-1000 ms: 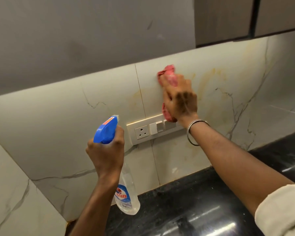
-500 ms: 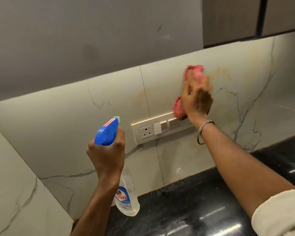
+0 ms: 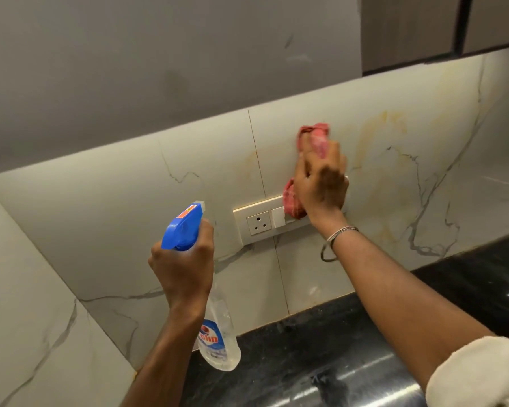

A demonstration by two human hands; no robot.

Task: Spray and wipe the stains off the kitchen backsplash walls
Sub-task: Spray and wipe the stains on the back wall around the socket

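My right hand [image 3: 321, 183] presses a pink cloth [image 3: 315, 136] flat against the marble backsplash [image 3: 188, 207], just above the right end of a switch plate [image 3: 257, 223]. The cloth shows above my fingers and below my palm, where it overlaps the plate. Yellow-orange stains [image 3: 376, 130] streak the tile to the right of the cloth. My left hand [image 3: 182, 268] grips the neck of a clear spray bottle [image 3: 218, 333] with a blue trigger head [image 3: 184, 227], held in the air away from the wall, nozzle toward the backsplash.
A glossy black countertop [image 3: 321, 362] runs below the backsplash. A side wall of the same marble [image 3: 27, 318] closes the left corner. Dark upper cabinets [image 3: 409, 33] hang at the top right, and a grey wall [image 3: 130, 69] rises above the tiles.
My right hand slid the cloth to the right along the backsplash and then back to the left and slightly down. The left hand with the bottle stayed about where it was.
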